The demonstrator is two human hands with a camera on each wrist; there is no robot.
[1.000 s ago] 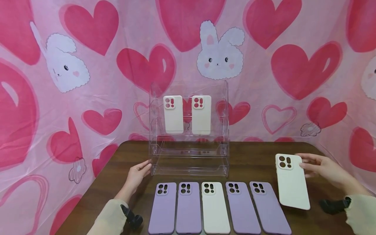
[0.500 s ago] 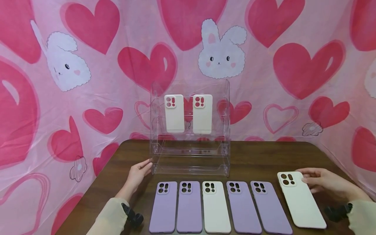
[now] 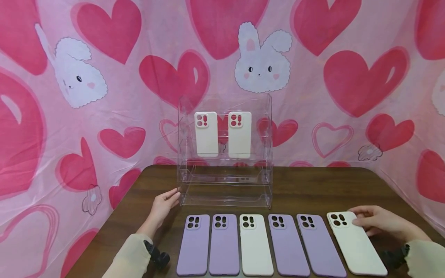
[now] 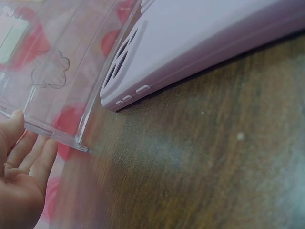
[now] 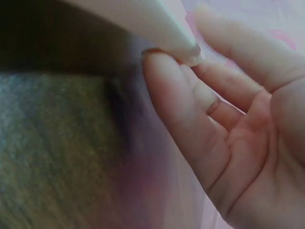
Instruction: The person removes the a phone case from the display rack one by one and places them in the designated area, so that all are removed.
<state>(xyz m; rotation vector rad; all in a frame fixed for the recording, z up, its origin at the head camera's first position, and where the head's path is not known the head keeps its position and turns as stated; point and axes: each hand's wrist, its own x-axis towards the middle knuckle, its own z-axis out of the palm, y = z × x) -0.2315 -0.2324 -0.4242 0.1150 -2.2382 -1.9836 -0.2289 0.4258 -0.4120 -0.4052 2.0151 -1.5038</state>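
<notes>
On the right in the head view, my right hand [image 3: 382,223] pinches the upper right edge of a white phone case [image 3: 358,245], thumb on top. This case lies at the right end of a row, low over the table. In the right wrist view, fingertips [image 5: 164,71] reach under the edge of the white case [image 5: 157,26]. My left hand [image 3: 162,210] holds the lower left edge of a clear display stand [image 3: 224,201] between thumb and fingers, as the left wrist view also shows. Two white phone cases [image 3: 206,135] stand upright on an upper tier.
In front of the stand, several purple phone cases [image 3: 192,251] and one white case [image 3: 256,249] lie in a row on the brown wooden table [image 3: 306,189]. A pink cloth [image 3: 215,77] with hearts and rabbits hangs behind and at the sides.
My right hand has lowered the white phone case toward the table, bringing it into line with the row's right end. My left hand has stayed at the stand.
</notes>
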